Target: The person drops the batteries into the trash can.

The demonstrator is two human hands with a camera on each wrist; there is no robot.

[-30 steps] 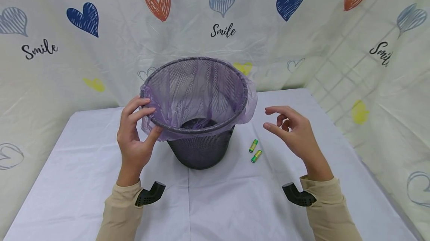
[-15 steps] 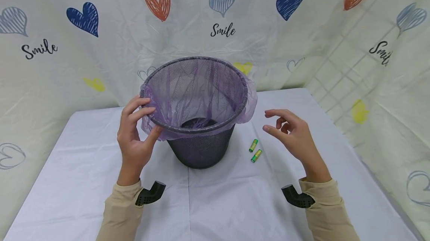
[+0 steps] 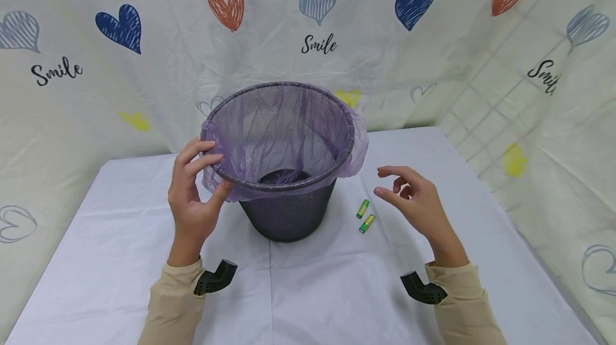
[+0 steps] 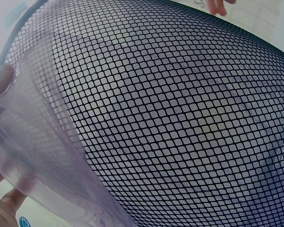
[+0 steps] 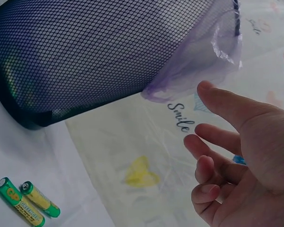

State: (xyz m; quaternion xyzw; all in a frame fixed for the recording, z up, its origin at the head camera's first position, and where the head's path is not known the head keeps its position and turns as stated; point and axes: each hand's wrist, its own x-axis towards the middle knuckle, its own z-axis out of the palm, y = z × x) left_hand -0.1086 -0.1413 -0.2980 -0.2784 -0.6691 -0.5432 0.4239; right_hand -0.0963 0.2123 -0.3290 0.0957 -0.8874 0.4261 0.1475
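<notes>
A black mesh wastebasket (image 3: 289, 222) stands upright on the table, lined with a thin purple bin bag (image 3: 355, 147) folded over its rim. My left hand (image 3: 192, 203) grips the left side of that rim, thumb at the front and fingertips over the edge; the left wrist view shows the bag (image 4: 42, 142) between its fingers. To the right of the basket hovers my right hand (image 3: 416, 203), holding nothing, with thumb and index finger apart and the other fingers loosely bent. Two green-and-yellow batteries, one farther (image 3: 363, 208) and one nearer (image 3: 367, 223), lie between hand and basket.
A white cloth covers the table (image 3: 317, 297). Behind it hangs a pale curtain (image 3: 269, 56) printed with hearts and the word "Smile". A black wrist mount (image 3: 216, 276) sticks out from each beige sleeve (image 3: 175, 302).
My right hand has come slightly down and left, nearer to the batteries. The left hand, wastebasket and batteries have stayed where they were.
</notes>
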